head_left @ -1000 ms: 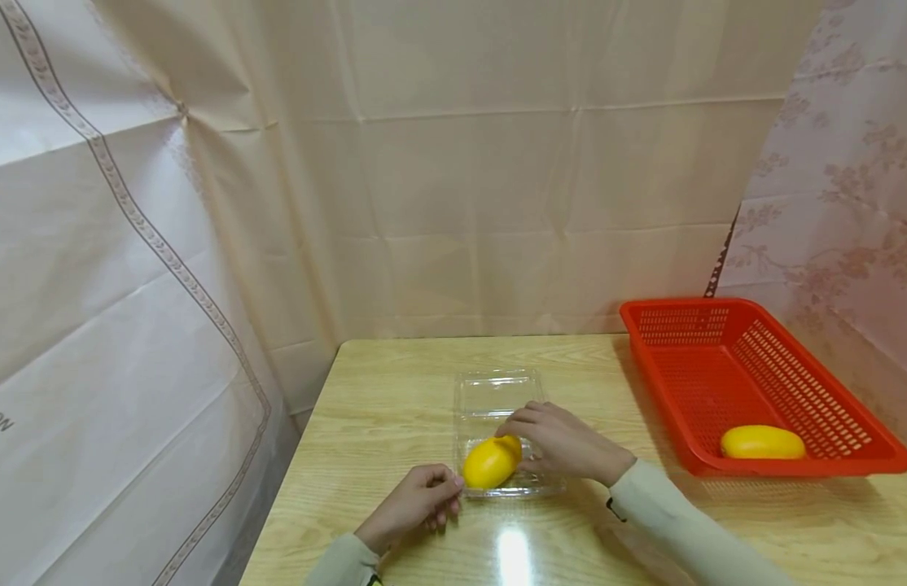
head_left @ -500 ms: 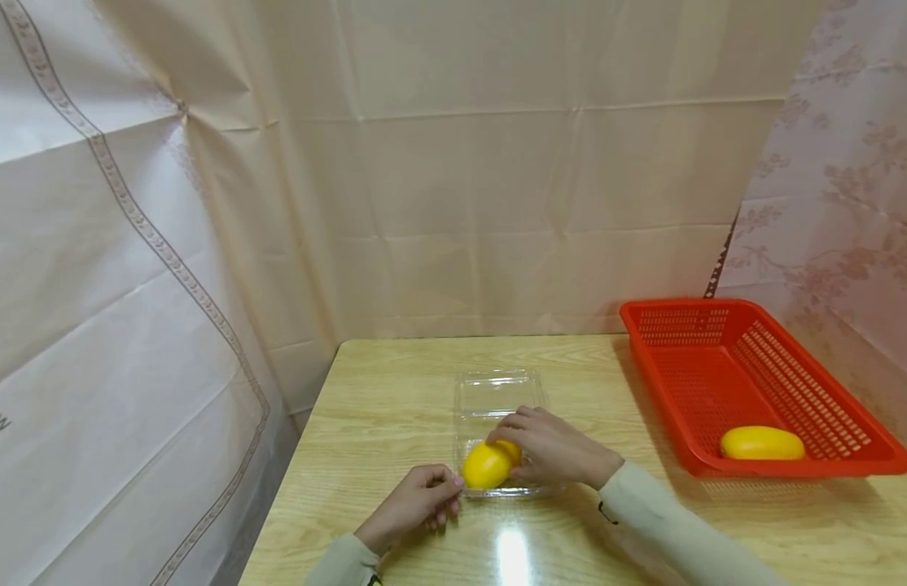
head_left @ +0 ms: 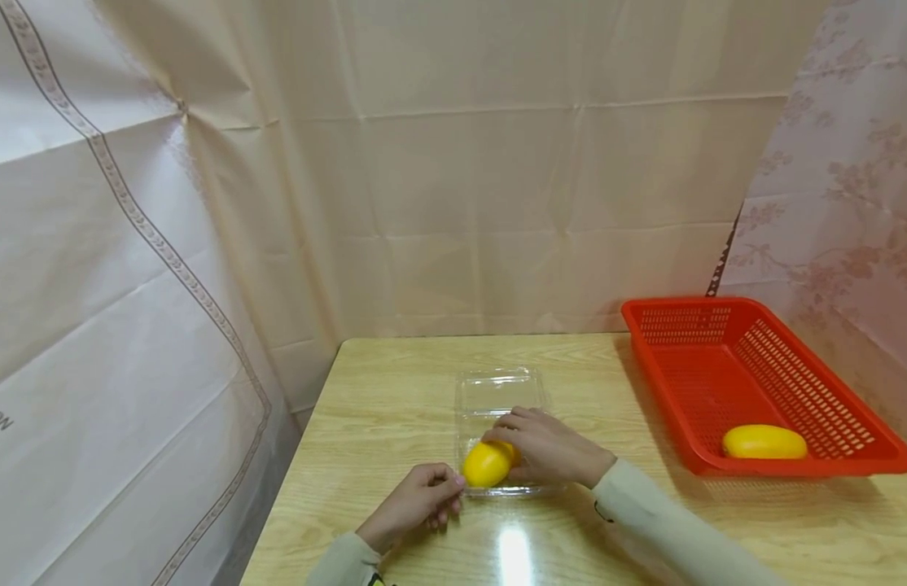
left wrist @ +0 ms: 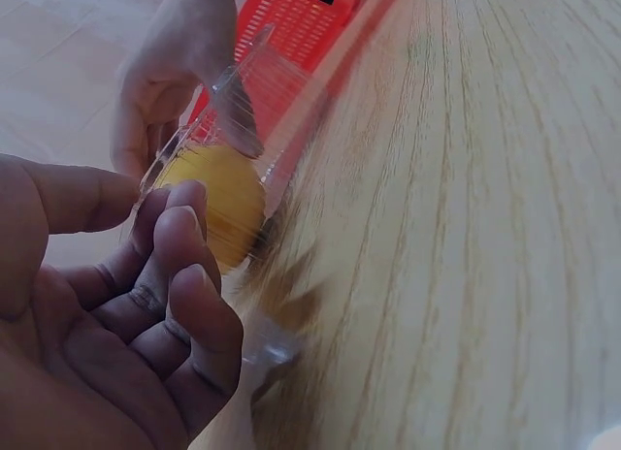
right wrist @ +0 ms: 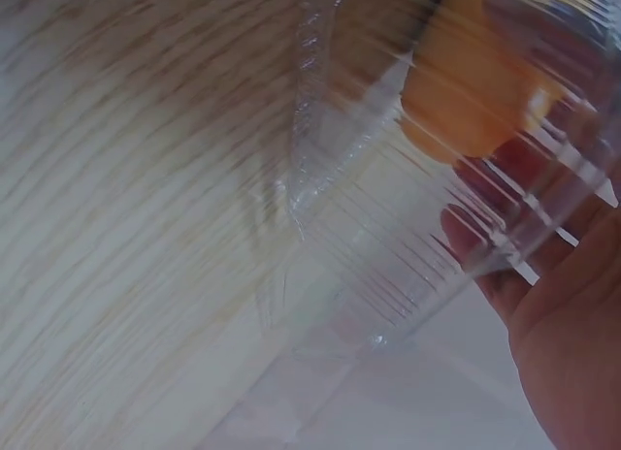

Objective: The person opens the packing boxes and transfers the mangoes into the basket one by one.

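Observation:
A clear plastic clamshell box (head_left: 497,399) lies unfolded on the table, its lid half toward the back. In its near half sits a smooth yellow mango (head_left: 486,465). My right hand (head_left: 552,448) reaches over from the right, its fingers curled down on yellow fruit behind that mango; whether this is a second piece is hidden. At the near left corner, my left hand (head_left: 422,496) pinches the box's edge between thumb and forefinger, with the other fingers curled below. In the right wrist view, the fingertips show through the clear plastic beside the orange-tinted fruit (right wrist: 466,91).
A red slotted plastic basket (head_left: 717,382) stands at the right of the wood-grain table (head_left: 380,399). Another yellow mango (head_left: 764,442) lies at its near end. Pale cloth sheets (head_left: 453,179) hang behind the table and along both sides.
My right hand has moved slightly left and closer over the yellow fruit, covering more of it. My left hand stays at the box's corner.

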The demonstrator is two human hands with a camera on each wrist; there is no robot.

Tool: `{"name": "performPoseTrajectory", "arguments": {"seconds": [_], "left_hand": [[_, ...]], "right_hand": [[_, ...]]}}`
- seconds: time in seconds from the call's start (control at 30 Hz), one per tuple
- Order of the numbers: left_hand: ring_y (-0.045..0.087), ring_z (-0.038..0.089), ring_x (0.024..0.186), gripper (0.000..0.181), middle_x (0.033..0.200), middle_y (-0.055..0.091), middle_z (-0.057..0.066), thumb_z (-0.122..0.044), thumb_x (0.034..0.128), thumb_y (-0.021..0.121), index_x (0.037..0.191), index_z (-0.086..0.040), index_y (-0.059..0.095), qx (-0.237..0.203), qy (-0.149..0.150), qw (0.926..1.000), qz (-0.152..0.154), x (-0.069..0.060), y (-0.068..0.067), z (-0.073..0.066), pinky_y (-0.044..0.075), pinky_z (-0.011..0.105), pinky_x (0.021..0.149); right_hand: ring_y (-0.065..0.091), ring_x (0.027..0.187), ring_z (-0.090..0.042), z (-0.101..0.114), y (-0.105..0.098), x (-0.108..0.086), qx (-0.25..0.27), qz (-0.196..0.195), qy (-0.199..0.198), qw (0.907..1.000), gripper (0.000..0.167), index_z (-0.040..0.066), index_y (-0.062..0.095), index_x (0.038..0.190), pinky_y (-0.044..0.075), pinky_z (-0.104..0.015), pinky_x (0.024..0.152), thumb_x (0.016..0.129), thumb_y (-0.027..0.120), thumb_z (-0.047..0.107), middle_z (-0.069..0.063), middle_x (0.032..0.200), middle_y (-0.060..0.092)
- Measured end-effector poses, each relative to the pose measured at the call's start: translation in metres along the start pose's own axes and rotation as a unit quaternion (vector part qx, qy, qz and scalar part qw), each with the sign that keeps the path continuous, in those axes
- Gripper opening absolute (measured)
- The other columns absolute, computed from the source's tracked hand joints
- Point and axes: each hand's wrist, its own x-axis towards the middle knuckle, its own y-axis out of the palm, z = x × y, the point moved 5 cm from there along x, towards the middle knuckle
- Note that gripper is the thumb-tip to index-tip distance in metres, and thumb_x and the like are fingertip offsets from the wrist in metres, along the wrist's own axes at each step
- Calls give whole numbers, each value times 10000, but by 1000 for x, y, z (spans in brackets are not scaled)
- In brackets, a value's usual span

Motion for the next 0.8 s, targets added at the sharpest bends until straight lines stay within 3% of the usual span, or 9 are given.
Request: {"name": "performPoseTrajectory", "arguments": {"seconds": [0.23,0.8], "left_hand": [[521,113,580,394,805,675,60,-295,1053,612,1011,97,624,-53,9,10000,20,1,0,-1,428,227,498],[535,106,569,416,790,674,40,-293,1051,615,1025,122,619,-41,-54,10000,-24,0,0,2,442,230,494]], "right_hand": [[582,1167,-201,-2,6,1,-21,242,85,9997,596,187,644,1324,449,-448,1087,827,868,429,20,1272,644],[596,1121,-201,-1,8,4,-52,264,64,9996,601,128,650,1280,463,-437,1063,802,883,408,-3,1221,635]]}}
